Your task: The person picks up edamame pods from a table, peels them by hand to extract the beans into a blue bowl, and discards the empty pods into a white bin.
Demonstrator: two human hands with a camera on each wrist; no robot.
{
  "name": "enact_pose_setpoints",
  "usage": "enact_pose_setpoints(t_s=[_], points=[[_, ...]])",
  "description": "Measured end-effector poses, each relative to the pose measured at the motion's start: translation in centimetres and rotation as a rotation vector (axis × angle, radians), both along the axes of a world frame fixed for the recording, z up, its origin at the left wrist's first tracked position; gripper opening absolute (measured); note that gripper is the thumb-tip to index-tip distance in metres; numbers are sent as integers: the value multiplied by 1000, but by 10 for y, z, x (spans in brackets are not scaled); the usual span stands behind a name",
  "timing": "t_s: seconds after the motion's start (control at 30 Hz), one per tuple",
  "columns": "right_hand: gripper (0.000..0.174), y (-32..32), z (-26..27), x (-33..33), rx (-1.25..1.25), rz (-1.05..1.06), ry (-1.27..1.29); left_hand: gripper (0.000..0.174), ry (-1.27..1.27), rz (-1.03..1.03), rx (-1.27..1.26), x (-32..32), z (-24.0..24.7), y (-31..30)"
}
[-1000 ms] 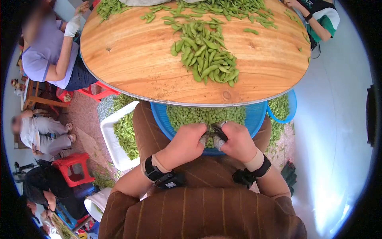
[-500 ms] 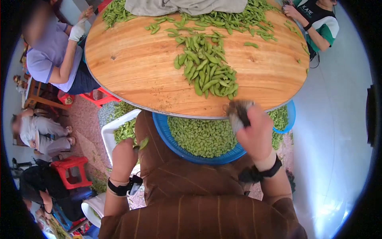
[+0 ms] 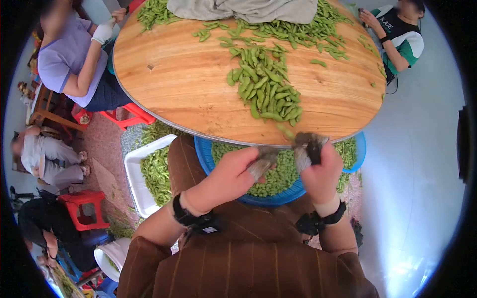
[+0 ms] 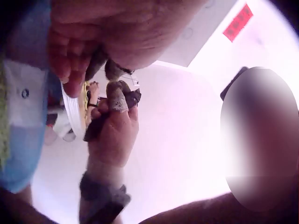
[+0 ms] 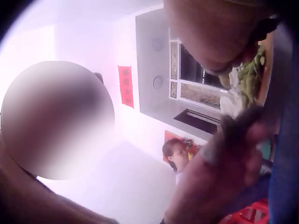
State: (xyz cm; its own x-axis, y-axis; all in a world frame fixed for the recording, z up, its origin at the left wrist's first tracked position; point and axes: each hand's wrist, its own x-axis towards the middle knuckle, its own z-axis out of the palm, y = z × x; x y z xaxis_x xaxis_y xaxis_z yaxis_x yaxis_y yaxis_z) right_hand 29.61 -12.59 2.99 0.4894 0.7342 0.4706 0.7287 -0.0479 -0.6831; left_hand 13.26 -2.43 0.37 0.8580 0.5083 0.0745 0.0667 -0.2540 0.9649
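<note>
Holding the left hand and the right hand side by side above the lap, near each other but apart. Curling the left fingers, wrapped in grey tape at the tips, inward toward the right hand. Showing nothing plainly between them, so not being able to tell whether clenched on something small or on nothing at all. Bending the right fingers, also taped and dark, up against the near rim of a wooden table. Meeting or almost meeting the lower end of a green pod, tilted on the table's edge just beyond those fingertips. Not being able to tell from the head view whether pinching it or only touching it, and getting only blur and taped fingertips from both wrist views.

Wearing a black strap on the left wrist and another on the right.

Hovering with both hands over a blue basket heaped with green pods, right under the palms and running on beneath the table. Facing a long pile of pods on the tabletop, beyond the right fingertips, and a grey cloth farther off at the far rim. Sitting with a white tray of pods down on the floor to the left of the left hand, and a second blue basket just to the right of the right hand. Sharing the table with a person in a lilac shirt, far off beyond the left hand, and a person in a green and black top, far off beyond the right.
</note>
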Motion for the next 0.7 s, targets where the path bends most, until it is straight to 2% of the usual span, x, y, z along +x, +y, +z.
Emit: enact_pose_setpoints(t_s=[0.07,0.13,0.2,0.3,0.37,0.4,0.47,0.6,0.67,0.7], points=[[23,-14,-5,-10,-50,76,24,18,35,0,-537,17,11,-3],[24,-19,-8,-14,-87,90,9,18,-33,40,-541,23,10,-8],[26,-21,-10,-14,-88,182,180,18,-91,78,-543,24,4,-10],[24,-28,-8,-6,-191,207,292,17,12,112,-458,14,-3,-10],[23,-29,-3,-4,-243,277,405,17,12,133,-105,11,2,-13],[22,-28,-1,-2,-296,351,510,17,17,129,-104,11,2,-14],[19,-29,-6,0,-321,376,476,14,-43,74,-185,11,1,-16],[15,-28,-7,2,-357,445,471,14,-4,79,-144,10,0,-18],[12,-28,-8,1,-339,448,507,14,-2,75,32,9,4,-17],[10,-28,-8,2,-320,452,538,14,0,71,32,9,3,-16]])
